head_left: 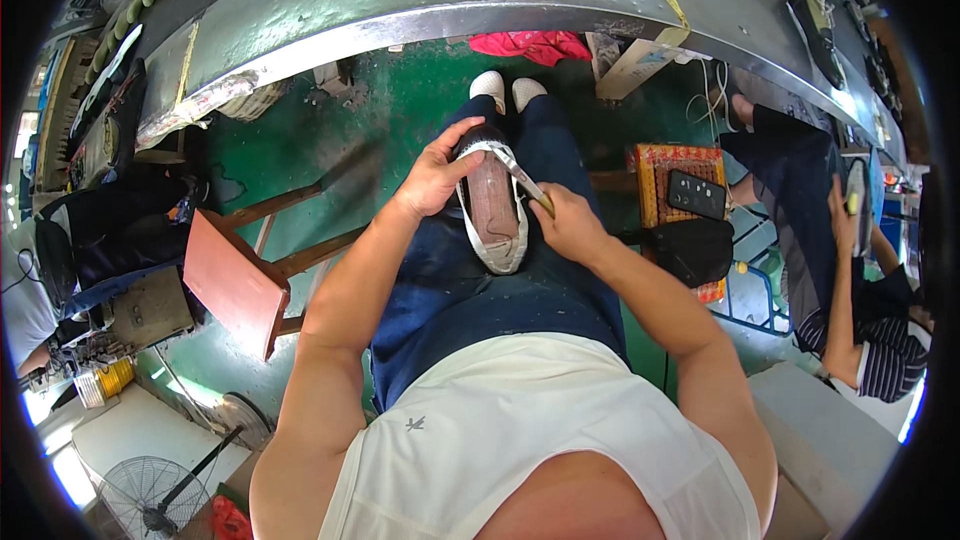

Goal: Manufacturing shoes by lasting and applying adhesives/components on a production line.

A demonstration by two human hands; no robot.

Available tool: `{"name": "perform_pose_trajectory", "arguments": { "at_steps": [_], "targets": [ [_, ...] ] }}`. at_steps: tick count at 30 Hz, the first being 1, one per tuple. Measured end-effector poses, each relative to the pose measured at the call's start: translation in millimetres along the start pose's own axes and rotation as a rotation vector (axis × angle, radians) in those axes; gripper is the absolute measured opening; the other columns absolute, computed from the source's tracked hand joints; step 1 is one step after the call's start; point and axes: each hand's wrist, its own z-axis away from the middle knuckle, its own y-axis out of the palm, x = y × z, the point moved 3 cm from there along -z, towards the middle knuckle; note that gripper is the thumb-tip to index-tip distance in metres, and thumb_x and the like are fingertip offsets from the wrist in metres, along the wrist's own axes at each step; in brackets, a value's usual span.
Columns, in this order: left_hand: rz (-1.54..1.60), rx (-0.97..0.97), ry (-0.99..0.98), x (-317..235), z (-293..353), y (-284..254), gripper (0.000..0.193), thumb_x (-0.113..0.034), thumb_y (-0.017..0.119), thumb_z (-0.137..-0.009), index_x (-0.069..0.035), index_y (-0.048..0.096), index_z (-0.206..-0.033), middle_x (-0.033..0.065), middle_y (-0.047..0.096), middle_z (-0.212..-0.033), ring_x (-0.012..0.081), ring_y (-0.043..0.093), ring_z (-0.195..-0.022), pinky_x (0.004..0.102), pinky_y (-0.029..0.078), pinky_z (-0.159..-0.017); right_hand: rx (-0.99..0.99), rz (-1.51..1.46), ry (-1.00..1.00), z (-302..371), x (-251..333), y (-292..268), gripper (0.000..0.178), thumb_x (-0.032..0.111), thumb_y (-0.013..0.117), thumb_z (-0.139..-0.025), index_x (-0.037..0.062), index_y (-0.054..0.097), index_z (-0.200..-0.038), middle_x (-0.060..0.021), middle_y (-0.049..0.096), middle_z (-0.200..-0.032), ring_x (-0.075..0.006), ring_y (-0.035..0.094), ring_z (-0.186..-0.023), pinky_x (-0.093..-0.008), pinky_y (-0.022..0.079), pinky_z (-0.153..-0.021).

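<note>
Resting sole-up on the lap, the shoe (493, 210) is clasped at its toe, ten o'clock, by the left hand (432, 180). Right hand (568, 225) pinches a metal tool (520, 177) against the rim; slipping could nick fingers.

matt rubber shoe sole (494, 208), shiny metal blade (516, 171)
</note>
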Motion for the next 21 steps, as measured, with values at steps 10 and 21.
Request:
{"name": "perform_pose_trajectory", "arguments": {
  "at_steps": [10, 21],
  "targets": [
    [-0.666, -0.043, 0.450, -52, 45, 51, 0.083, 0.007, 0.067, -0.076, -0.004, 0.038, -0.153, 0.0195, 0.031, -0.159, 0.0321, 0.032, -0.148, 0.0395, 0.028, -0.119, 0.093, -0.303, 0.154, 22, 31, -56, 0.034, 0.025, 0.061, -0.100, 0.0003, 0.060, -0.123, -0.0087, 0.068, -0.098, -0.0173, 0.065, -0.091, -0.0355, 0.050, -0.081],
    [-0.927, 0.237, 0.485, -42, 100, 112, 0.113, -0.004, 0.078, -0.076, 0.004, 0.000, -0.157, 0.0321, 0.024, -0.154, 0.0500, 0.029, -0.143, 0.0510, 0.028, -0.118, -0.048, -0.659, 0.079, 30, 56, -22, 0.040, 0.034, 0.050, -0.106, 0.0005, 0.050, -0.127, -0.0135, 0.064, -0.118, -0.0208, 0.061, -0.110, -0.0342, 0.047, -0.097]
  ]
}}
